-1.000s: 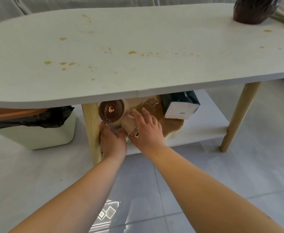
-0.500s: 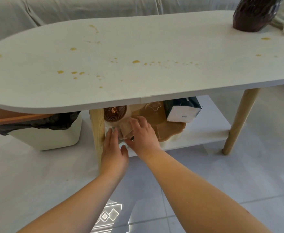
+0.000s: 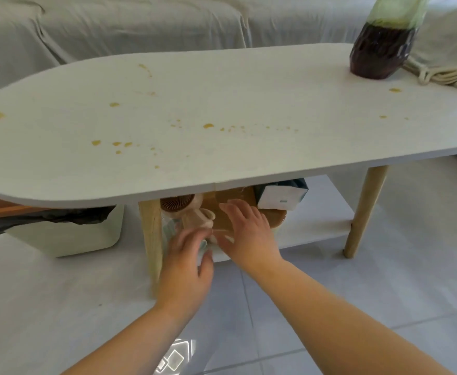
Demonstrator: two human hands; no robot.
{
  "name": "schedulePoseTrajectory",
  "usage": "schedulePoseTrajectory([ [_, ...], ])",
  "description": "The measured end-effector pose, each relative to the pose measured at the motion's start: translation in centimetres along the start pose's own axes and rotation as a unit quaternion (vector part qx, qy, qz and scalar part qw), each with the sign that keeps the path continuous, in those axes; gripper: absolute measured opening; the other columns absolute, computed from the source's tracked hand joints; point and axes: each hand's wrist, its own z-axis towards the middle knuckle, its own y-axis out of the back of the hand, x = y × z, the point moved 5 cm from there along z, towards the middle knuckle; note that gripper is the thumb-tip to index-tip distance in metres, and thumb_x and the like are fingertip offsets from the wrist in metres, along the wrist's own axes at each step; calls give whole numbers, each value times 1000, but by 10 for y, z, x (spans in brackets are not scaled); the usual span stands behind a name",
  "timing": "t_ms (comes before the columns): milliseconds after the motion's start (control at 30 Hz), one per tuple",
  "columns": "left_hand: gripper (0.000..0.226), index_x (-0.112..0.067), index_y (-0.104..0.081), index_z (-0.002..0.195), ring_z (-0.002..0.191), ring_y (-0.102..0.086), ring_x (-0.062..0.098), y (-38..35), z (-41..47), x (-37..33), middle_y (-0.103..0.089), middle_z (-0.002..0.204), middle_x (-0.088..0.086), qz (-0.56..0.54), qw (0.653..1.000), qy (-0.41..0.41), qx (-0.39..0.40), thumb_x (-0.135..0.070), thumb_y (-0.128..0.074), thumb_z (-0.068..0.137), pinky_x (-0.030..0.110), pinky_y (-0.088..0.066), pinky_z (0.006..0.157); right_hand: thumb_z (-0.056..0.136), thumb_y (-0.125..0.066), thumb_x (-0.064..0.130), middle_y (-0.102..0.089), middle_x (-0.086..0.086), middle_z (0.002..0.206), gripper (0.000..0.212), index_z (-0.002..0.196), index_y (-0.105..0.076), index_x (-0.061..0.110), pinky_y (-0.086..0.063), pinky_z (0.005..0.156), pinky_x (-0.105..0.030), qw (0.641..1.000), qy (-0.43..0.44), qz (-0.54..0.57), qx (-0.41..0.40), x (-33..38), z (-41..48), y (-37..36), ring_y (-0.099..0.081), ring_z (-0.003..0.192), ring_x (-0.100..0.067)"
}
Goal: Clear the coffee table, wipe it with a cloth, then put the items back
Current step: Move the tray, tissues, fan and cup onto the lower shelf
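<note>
Two hands, the left hand [image 3: 186, 266] and right hand [image 3: 249, 234], fingers spread and seemingly holding nothing, hover beside a small fan [image 3: 180, 204] on the shelf [image 3: 316, 226] under the stained bench [image 3: 222, 104]; it looks light, stiff plastic, best lifted by its stand.

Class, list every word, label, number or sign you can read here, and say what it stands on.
No text can be read.
The packet on the lower shelf bears a small blue mark on its white face, too blurred to read.
</note>
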Motion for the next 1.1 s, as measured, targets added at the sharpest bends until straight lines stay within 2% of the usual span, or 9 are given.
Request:
schedulePoseTrajectory([
  [133,27,-11,-65,96,99,-45,0,6,-9,-83,-58,102,-4,-47,982,-178,47,-19,-46,78,5,-29,94,78,-60,17,-54,2,120,39,116,-55,17,-33,82,-11,998,-9,56,-38,-10,-38,67,-46,103,-8],
  [200,20,-17,-60,97,101,-46,-1,12,-10,-124,-55,105,-6,-84,960,-264,45,-19,-49,80,5,-31,93,74,-62,21,-60,15,94,28,102,-62,19,-36,69,-4,993,-26,92,-75,-15,-60,102,-49,80,6],
  [300,16,-21,-55,98,103,-47,1,25,5,-179,-50,108,-8,-134,929,-345,16,-23,-46,85,10,-37,90,71,-55,27,-51,28,68,17,84,-65,23,-40,65,-2,971,-28,128,-201,-22,-75,159,-51,74,12],
  [467,29,-22,-51,115,116,-32,2,22,76,-226,-45,133,0,-6,965,-262,20,-23,-49,86,9,-21,96,78,-59,3,-56,9,73,18,87,-60,19,-39,68,-3,930,-27,116,-346,-44,-43,240,-51,64,-8],
  [633,43,-31,-28,134,136,-24,13,11,123,-218,-21,151,-10,139,975,-148,89,-35,-34,92,29,-18,112,82,-56,14,-55,11,90,18,98,-51,21,-31,68,-8,917,-96,128,-365,-77,27,301,-49,86,-13],
  [733,47,-28,-18,139,140,-16,19,-4,134,-206,-4,155,-5,208,948,-102,218,-35,-28,94,37,-17,113,82,-59,29,-39,-8,137,60,132,-33,11,-24,104,-28,928,-188,92,-307,-98,77,323,-32,127,-24],
  [833,45,-27,-18,139,140,-13,20,-12,138,-196,-8,154,-1,249,918,-76,300,-35,-21,95,41,-12,113,80,-60,39,-23,-10,149,82,141,-14,10,-20,112,-41,932,-236,102,-255,-106,116,332,-20,136,-30],
  [1000,30,-27,-50,96,110,-43,19,-11,146,-196,-49,113,0,230,922,-100,295,-30,-20,94,40,-33,100,78,-61,38,-37,-7,140,75,138,-22,16,-29,107,-47,905,-235,188,-300,-99,151,335,-32,130,-30],
  [1100,25,-30,-35,73,93,-42,17,-10,148,-196,-45,94,-1,227,926,-109,282,-28,-21,93,36,-37,91,80,-58,39,-38,-5,141,67,136,-27,19,-27,108,-48,897,-239,161,-335,-93,156,346,-32,130,-29],
])
